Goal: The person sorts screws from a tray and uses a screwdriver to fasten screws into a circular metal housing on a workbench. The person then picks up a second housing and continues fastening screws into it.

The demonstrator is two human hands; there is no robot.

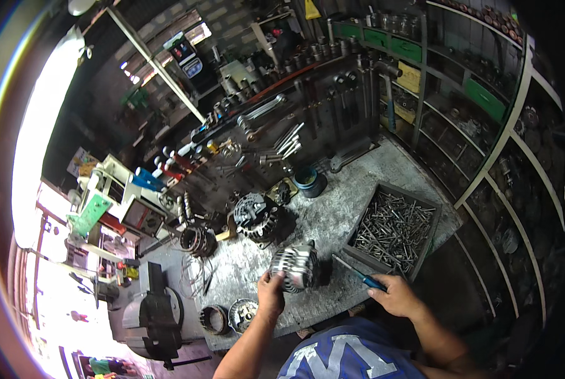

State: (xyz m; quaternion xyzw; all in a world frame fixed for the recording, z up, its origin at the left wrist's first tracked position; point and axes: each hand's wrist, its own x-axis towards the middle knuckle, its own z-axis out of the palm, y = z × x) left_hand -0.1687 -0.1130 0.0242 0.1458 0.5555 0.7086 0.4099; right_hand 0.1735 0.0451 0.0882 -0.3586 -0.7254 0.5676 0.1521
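Head view: the silver alternator [297, 267] is seated on the bench [339, 208], directly ahead of the left hand [270, 292], which is closed around its near-left rim. The right hand [396, 295], to the alternator's right, is gripped on a blue-handled screwdriver [357, 273], whose shaft is angled up-left toward the housing

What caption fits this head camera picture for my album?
Left hand steadies a silver alternator on the workbench; right hand holds a blue-handled screwdriver.
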